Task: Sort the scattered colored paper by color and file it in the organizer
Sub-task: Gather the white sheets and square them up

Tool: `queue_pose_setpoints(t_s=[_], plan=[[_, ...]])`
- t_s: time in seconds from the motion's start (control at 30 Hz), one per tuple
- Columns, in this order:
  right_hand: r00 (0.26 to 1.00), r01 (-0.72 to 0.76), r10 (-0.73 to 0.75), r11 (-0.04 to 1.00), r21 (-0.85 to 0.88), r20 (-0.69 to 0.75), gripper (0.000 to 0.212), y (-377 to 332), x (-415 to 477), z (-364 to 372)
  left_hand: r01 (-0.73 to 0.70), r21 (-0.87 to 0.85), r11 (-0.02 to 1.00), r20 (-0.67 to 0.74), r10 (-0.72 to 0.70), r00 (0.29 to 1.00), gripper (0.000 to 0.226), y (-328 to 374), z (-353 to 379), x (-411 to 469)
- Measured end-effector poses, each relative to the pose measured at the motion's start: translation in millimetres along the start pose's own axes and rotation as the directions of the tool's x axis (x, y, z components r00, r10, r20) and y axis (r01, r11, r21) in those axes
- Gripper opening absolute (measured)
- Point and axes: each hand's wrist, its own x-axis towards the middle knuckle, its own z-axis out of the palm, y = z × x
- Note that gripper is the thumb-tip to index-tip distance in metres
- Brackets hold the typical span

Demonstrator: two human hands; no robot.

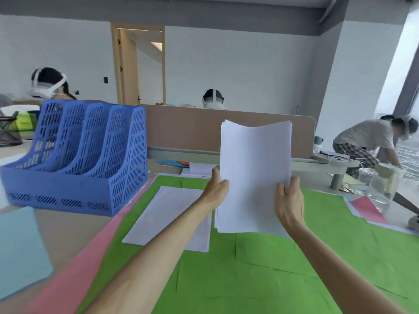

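While left grip [216, 189] and right grip [289, 200] clasp white stack [255, 177] — blue organizer [74, 159] leftward | green sheet [249, 279] beneath

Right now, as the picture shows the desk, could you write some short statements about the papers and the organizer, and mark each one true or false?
1. The left grip and the right grip both hold the white stack upright. True.
2. The blue organizer stands to the right of the white stack. False: it stands to the left of it.
3. A white sheet lies flat on the green paper. True.
4. The organizer's compartments are full of green paper. False: no green paper shows in them; the green paper lies spread on the desk.
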Motion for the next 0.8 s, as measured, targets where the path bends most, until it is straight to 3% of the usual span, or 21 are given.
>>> queue_pose_setpoints(t_s=[0.1,0.2,0.33,0.47,0.53,0.57,0.63,0.73,0.8], plan=[[0.983,-0.038,0.041,0.999,-0.025,0.179,0.014,-28.5,-7.1,39.7,0.03,0.052,0.998,-0.099,-0.025,0.995,0.059,-18.7,-50.3,-5.7],[0.912,-0.146,0.143,0.989,-0.02,0.385,0.023,-40.5,-22.1,84.7,0.141,0.11,0.984,-0.183,-0.119,0.976,0.07,-43.9,-98.4,-22.4],[0.828,-0.294,0.271,0.955,-0.031,0.492,0.063,-49.9,-43.3,129.7,0.248,0.226,0.942,-0.236,-0.194,0.952,0.068,-76.5,-138.6,-42.1],[0.705,-0.455,0.426,0.885,-0.1,0.567,0.047,-17.6,-38.8,173.7,0.304,0.313,0.9,-0.264,-0.225,0.938,0.064,-101.0,-153.2,-41.4],[0.695,-0.493,0.429,0.868,-0.052,0.577,0.018,-10.7,-38.2,179.6,0.319,0.341,0.884,-0.277,-0.23,0.933,0.059,-111.3,-156.3,-35.8],[0.701,-0.512,0.426,0.859,-0.012,0.572,0.014,-22.4,-43.4,172.9,0.331,0.369,0.868,-0.283,-0.235,0.93,0.056,-116.4,-157.5,-32.8],[0.685,-0.555,0.439,0.832,0.027,0.581,0.025,-51.7,-52.1,157.4,0.352,0.419,0.837,-0.29,-0.244,0.925,0.052,-126.2,-158.7,-27.6],[0.673,-0.607,0.44,0.788,0.104,0.595,0.005,-56.8,-48.5,156.3,0.346,0.428,0.835,-0.254,-0.256,0.932,0.05,-137.6,-156.1,-23.7],[0.653,-0.635,0.471,0.767,0.089,0.593,0.025,-52.1,-46.2,158.3,0.331,0.466,0.82,-0.238,-0.244,0.94,0.05,-141.8,-154.5,-23.0]])
